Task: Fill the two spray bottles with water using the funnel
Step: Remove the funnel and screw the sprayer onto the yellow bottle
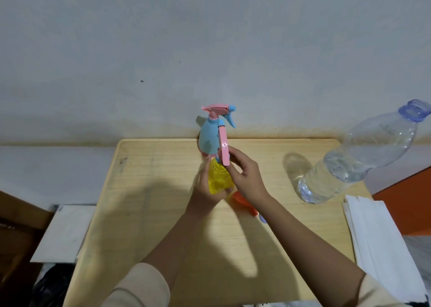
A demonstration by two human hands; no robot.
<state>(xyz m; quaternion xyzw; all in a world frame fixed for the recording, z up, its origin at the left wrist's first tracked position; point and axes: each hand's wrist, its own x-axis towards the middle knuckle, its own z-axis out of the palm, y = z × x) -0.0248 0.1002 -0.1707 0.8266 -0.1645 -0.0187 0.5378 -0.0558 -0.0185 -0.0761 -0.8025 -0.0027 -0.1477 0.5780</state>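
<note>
A yellow spray bottle (219,178) stands mid-table, and my left hand (205,187) wraps around its body from the left. My right hand (245,176) grips the pink spray head (224,147) at the bottle's neck. Behind it, near the wall, stands a blue spray bottle (208,136) with its pink and blue trigger head on. An orange funnel (245,203) lies on the table, partly hidden under my right wrist. A large clear water bottle (356,157), open at the top and partly full, stands at the right.
The wooden table (163,213) reaches the grey wall. A small bluish cap (263,219) lies beside the funnel. A stack of white paper (382,248) lies at the table's right edge. A white board (64,232) sits lower at the left.
</note>
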